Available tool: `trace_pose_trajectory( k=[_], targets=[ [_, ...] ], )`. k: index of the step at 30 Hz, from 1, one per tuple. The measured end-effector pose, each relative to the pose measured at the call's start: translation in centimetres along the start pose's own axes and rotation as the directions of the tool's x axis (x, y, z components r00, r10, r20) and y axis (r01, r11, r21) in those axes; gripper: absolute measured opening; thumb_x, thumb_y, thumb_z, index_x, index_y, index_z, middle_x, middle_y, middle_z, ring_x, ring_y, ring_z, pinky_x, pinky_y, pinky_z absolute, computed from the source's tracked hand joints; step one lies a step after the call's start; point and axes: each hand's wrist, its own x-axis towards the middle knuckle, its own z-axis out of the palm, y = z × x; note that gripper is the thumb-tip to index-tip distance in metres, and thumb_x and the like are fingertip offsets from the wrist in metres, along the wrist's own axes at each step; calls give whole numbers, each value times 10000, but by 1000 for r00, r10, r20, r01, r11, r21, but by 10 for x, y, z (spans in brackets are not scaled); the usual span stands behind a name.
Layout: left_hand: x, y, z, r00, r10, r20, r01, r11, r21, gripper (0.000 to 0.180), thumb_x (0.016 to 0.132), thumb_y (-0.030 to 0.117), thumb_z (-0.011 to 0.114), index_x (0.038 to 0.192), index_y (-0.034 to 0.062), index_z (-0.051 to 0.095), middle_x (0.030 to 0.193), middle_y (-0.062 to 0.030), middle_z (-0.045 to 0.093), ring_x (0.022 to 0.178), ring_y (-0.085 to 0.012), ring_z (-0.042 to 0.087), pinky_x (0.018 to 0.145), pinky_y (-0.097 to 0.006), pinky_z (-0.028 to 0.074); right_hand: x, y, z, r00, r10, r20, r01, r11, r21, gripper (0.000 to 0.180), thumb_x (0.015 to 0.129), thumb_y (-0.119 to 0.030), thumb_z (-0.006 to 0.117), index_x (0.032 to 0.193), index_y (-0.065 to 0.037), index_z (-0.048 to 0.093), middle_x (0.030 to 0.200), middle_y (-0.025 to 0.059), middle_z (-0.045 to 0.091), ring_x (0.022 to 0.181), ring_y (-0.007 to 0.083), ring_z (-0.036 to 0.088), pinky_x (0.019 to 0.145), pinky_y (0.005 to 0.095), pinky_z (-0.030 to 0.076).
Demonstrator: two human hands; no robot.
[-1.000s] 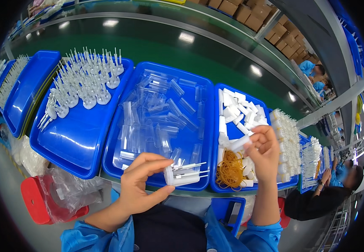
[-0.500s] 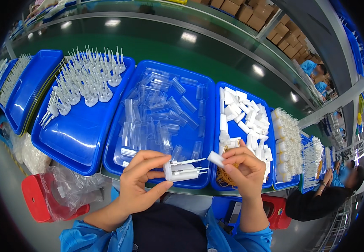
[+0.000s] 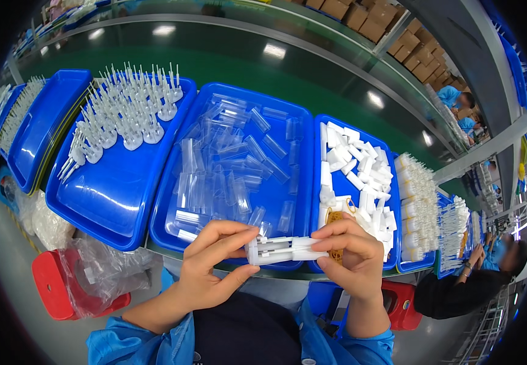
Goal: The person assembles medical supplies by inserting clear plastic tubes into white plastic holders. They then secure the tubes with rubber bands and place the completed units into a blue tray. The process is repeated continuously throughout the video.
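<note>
My left hand and my right hand together hold a small bundle of white plastic parts level in front of me, fingertips at each end. Behind it sits a blue tray of clear plastic tubes. To its right, a blue tray holds white rectangular caps and a pile of tan rubber bands, just behind my right hand. A blue tray on the left carries white pronged pieces standing upright.
More blue trays lie further left, and trays of white assembled parts further right. A red bin lined with a clear bag stands at lower left. A green conveyor runs behind the trays. Another person sits at right.
My right hand left the tray of caps and rubber bands, came leftward with a white cap, and now meets my left hand on the white bundle.
</note>
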Motion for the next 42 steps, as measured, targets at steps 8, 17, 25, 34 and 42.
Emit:
trace_pose_trajectory(
  k=[8, 17, 25, 34, 42],
  targets=[
    [0, 3, 4, 997, -49, 63, 49, 999, 0, 505, 776, -29, 752, 1257, -33, 598, 1176, -159, 559, 1043, -240, 633, 796, -305, 611, -2, -8, 14, 996, -84, 38, 89, 982, -165, 186, 717, -24, 737, 879, -114, 746, 981, 14, 721, 884, 128, 665, 1087, 432, 230],
    [2, 3, -2, 994, -98, 53, 98, 995, 6, 493, 762, -54, 743, 1235, -40, 605, 1167, -163, 563, 962, -229, 662, 789, -302, 611, 3, 3, 20, 964, -264, 25, 262, 934, -244, 148, 759, -29, 718, 891, -91, 740, 995, 40, 727, 921, 155, 676, 1022, 431, 348],
    [7, 0, -3, 996, -86, -3, 85, 981, -174, 427, 802, -78, 685, 1216, -54, 580, 1244, -182, 488, 1069, -249, 627, 869, -317, 582, 58, 114, -87, 968, 25, -250, -215, 597, -773, 123, 711, -117, 762, 814, -109, 695, 849, 46, 658, 815, 208, 619, 930, 427, 305],
    [4, -6, -3, 991, -98, -89, 78, 975, -210, 445, 804, -53, 716, 1227, -53, 578, 1207, -156, 498, 1126, -228, 587, 930, -330, 556, 53, 91, -82, 974, 72, -213, -196, 734, -650, 196, 656, -62, 786, 757, -75, 618, 808, 42, 663, 779, 185, 642, 883, 381, 376],
    [1, -10, -4, 996, -66, -66, 55, 986, -156, 513, 770, -50, 751, 1256, -40, 585, 1182, -146, 515, 1114, -227, 595, 936, -338, 557, 22, 21, -23, 993, 76, -94, -90, 984, -156, 163, 701, -68, 799, 737, -87, 640, 904, 55, 716, 826, 159, 674, 1001, 431, 370]
  ],
)
